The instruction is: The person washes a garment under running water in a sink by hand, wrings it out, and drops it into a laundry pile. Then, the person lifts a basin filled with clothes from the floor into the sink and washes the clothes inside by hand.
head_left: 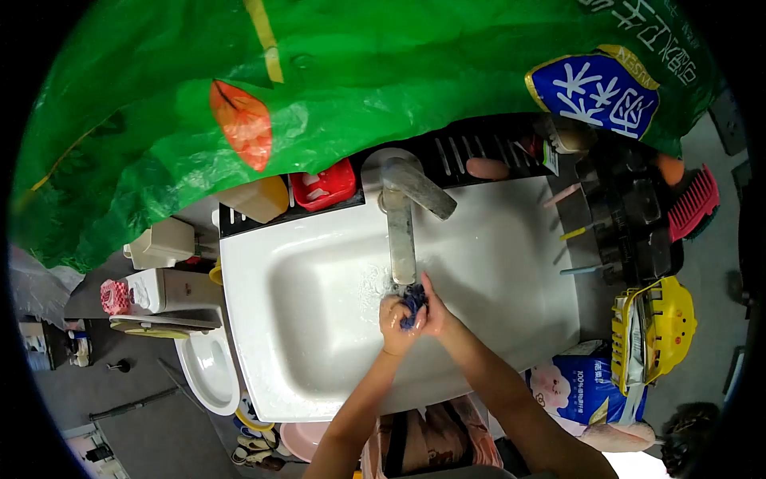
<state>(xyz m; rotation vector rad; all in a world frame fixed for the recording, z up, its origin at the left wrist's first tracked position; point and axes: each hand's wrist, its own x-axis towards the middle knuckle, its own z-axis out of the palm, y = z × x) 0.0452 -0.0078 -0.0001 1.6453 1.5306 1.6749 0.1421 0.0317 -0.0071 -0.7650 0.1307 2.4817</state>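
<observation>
Both my hands meet over the white sink (495, 263), right under the spout of the metal faucet (401, 215). My left hand (394, 326) and my right hand (435, 313) are closed together around a small dark blue cloth (413, 299). Water appears to splash on the basin floor beside the spout. Only a bit of the cloth shows between the fingers.
A green plastic bag (319, 80) hangs over the top of the view. A red box (323, 185) and bottles stand behind the sink on a black rack. A yellow basket (654, 327) is at the right, a white toilet (209, 369) at the lower left.
</observation>
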